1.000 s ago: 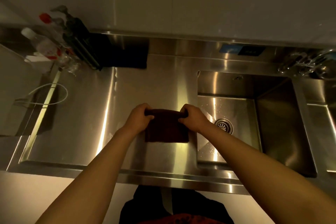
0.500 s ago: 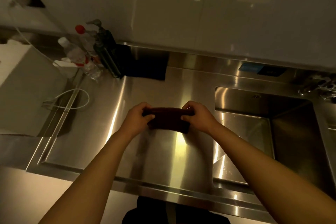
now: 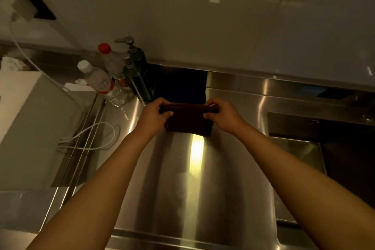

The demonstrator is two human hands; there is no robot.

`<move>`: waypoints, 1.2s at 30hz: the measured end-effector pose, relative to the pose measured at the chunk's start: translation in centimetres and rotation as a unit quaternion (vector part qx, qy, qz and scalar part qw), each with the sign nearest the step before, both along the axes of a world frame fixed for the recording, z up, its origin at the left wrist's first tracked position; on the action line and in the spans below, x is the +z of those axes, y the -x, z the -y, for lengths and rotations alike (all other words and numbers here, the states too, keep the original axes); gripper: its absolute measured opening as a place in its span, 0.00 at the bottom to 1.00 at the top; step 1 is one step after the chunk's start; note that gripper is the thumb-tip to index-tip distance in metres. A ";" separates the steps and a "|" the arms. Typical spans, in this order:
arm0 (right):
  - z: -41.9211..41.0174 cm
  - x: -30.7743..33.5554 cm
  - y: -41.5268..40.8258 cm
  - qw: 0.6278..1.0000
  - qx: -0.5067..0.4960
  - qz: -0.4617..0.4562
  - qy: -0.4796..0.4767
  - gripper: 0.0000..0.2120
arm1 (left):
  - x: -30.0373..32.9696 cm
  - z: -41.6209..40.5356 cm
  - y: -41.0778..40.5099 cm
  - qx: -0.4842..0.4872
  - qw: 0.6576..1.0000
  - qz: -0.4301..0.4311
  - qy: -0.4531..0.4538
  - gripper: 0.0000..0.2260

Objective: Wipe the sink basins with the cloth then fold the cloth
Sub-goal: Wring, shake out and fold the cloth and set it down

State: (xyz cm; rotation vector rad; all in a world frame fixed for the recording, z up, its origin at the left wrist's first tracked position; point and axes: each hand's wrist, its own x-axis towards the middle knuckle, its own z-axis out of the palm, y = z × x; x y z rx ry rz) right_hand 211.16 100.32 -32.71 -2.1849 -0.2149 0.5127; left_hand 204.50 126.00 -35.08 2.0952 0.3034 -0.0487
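Head camera looks down on a steel counter [image 3: 194,189], with both forearms reaching toward twelve o'clock. Just above the middle of the frame, the left hand [image 3: 154,116] and the right hand [image 3: 220,114] each pinch an upper corner of the dark cloth [image 3: 188,123], thumbs in front and fingers curled behind its top edge. The cloth hangs between them as a compact, thick rectangle, which suggests it has already been folded at least once; whether its lower edge touches the counter or floats just over it cannot be told. Only one sink basin [image 3: 304,148] shows, at about three o'clock, and the light is too dim to judge if it is wiped clean; nothing lies in the part that is visible. From the way the cloth is bunched and held away from the basin, the wiping stage looks finished and the folding stage is well along, with perhaps one last fold or simply laying the cloth down remaining. At about ten to eleven o'clock stand a pump dispenser [image 3: 138,67] and clear bottles [image 3: 97,79], with a white cable [image 3: 95,138] looping at nine o'clock beside a pale box [image 3: 30,117]. A dark mat-like patch [image 3: 182,85] lies at twelve o'clock, right behind the hands.
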 end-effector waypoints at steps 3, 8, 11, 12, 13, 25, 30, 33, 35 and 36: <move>-1.7 -1.1 -2.1 1.000 -0.021 -0.011 -0.008 0.11 | -0.7 -0.9 -2.4 0.009 1.000 0.009 -0.017 0.09; -3.6 -3.1 -5.4 0.998 -0.064 -0.002 -0.022 0.12 | -1.8 -1.0 -6.3 0.026 0.998 0.040 -0.042 0.10; -4.6 -4.2 -7.1 0.996 -0.083 0.009 -0.015 0.13 | -2.4 -0.4 -8.2 0.042 0.998 0.033 -0.039 0.10; -4.9 -4.4 -7.6 0.995 -0.094 0.018 -0.011 0.12 | -2.5 -0.3 -8.7 0.053 0.997 0.028 -0.037 0.11; -5.3 -4.5 -8.0 0.994 -0.104 0.028 -0.009 0.13 | -2.7 -0.2 -9.2 0.066 0.997 0.027 -0.036 0.11; -6.0 -5.4 -5.6 0.969 0.034 0.209 0.125 0.24 | -4.3 2.1 -8.0 -0.075 0.972 0.043 -0.218 0.20; -5.5 -6.8 -5.8 0.961 0.121 0.119 0.218 0.32 | -6.4 0.0 -7.1 -0.140 0.949 -0.048 -0.277 0.26; -5.9 -6.3 -6.0 0.958 0.126 0.114 0.229 0.31 | -5.9 0.0 -6.9 -0.125 0.962 -0.038 -0.241 0.25; -6.5 -5.5 -6.0 0.965 0.110 0.119 0.205 0.30 | -5.0 0.0 -6.1 -0.105 0.973 -0.006 -0.203 0.23; -6.9 -4.9 -6.0 0.970 0.100 0.127 0.181 0.30 | -4.4 -0.2 -5.4 -0.092 0.979 0.010 -0.181 0.22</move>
